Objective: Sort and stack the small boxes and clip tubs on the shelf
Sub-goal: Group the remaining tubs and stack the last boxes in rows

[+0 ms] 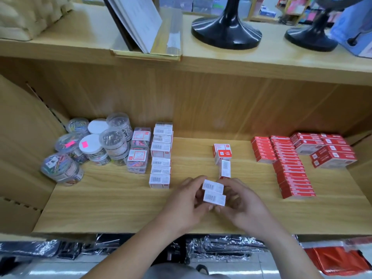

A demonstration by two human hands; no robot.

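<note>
Two small white barcode boxes (213, 191) are held together above the wooden shelf (120, 208), one against the other. My left hand (187, 202) grips them from the left and my right hand (239, 200) from the right. Just behind them, loose small boxes (223, 158) lie in a short line. A column of white boxes (161, 156) stands left of centre. Round clear clip tubs (90, 146) cluster at the far left, and two square clip tubs (138, 152) sit between them and the column.
Rows of red boxes (289, 166) fill the right side of the shelf. On the upper shelf stand two black round bases (226, 33) and a leaning white booklet (136, 23). Wrapped dark goods (201, 248) lie on the level below.
</note>
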